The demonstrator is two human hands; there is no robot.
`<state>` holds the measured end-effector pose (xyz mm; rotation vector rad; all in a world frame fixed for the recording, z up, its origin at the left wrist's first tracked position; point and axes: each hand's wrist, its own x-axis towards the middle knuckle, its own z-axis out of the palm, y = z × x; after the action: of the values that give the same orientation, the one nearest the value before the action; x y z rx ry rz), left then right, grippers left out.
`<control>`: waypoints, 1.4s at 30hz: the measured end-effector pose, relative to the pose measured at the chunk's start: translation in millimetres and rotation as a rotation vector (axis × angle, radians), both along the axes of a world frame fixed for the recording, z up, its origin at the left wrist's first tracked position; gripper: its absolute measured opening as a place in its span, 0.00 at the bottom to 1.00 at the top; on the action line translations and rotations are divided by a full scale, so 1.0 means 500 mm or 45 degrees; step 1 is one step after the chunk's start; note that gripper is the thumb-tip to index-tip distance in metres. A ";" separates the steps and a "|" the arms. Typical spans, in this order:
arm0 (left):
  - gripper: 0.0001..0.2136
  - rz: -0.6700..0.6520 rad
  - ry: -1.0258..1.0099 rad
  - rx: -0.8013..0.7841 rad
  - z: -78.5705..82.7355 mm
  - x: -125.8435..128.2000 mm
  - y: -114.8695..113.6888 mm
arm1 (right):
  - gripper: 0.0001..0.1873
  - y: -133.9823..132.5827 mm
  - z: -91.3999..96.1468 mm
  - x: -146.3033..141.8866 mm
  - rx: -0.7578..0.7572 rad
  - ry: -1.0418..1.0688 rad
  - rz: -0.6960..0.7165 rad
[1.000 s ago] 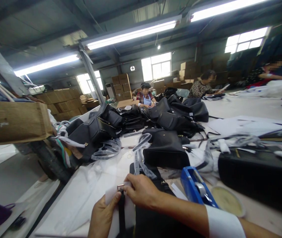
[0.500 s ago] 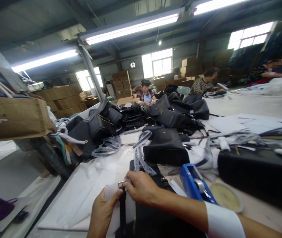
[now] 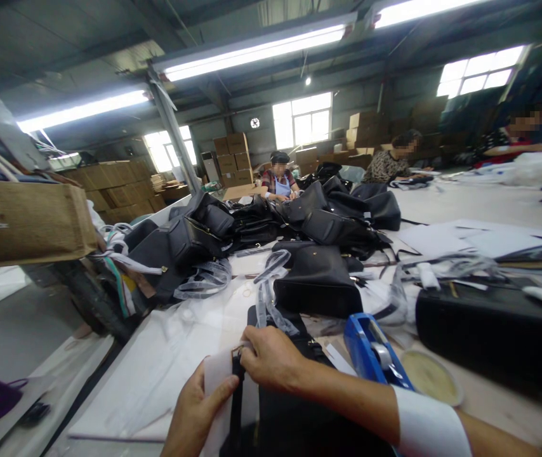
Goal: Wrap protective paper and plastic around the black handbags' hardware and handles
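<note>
One small shift, just left of the blue tape dispenser (image 3: 367,353): the left hand (image 3: 192,416) has slid lower, thumb and fingers pinching the white foam sheet (image 3: 217,376) around the black strap (image 3: 235,412), while the right hand (image 3: 271,362) stays clamped on the metal buckle (image 3: 237,350).

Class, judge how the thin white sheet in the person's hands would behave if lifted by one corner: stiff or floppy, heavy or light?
Probably floppy: the white sheet seems to curl about the black strap under the thumb of the left hand. Likely very light, since it looks thin. It may crease easily where the right hand pinches it.
</note>
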<state>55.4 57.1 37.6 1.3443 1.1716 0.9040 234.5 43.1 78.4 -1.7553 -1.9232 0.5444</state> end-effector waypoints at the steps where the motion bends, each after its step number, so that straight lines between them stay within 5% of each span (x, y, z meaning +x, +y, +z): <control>1: 0.26 0.005 -0.059 -0.035 -0.007 -0.002 0.000 | 0.13 0.000 0.000 0.000 -0.004 0.008 -0.005; 13: 0.32 0.159 -0.303 -0.026 -0.044 0.029 -0.008 | 0.10 0.002 -0.015 -0.011 0.035 0.113 -0.034; 21: 0.27 -0.044 -0.412 -0.104 -0.054 0.013 -0.005 | 0.09 0.000 -0.030 -0.006 0.027 0.278 -0.002; 28: 0.19 -0.223 -0.346 -0.099 -0.030 0.001 -0.010 | 0.12 0.002 -0.038 -0.011 0.041 0.367 -0.006; 38: 0.23 -0.030 -0.346 -0.096 -0.048 0.020 -0.005 | 0.10 -0.016 -0.036 -0.013 -0.048 0.569 0.037; 42: 0.25 0.063 -0.408 -0.182 -0.045 0.021 -0.005 | 0.11 -0.030 -0.010 0.007 -0.201 0.731 0.191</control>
<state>65.8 54.5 15.0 1.0161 1.0035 1.0095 237.9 27.9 73.2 -1.3430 -1.6335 1.1401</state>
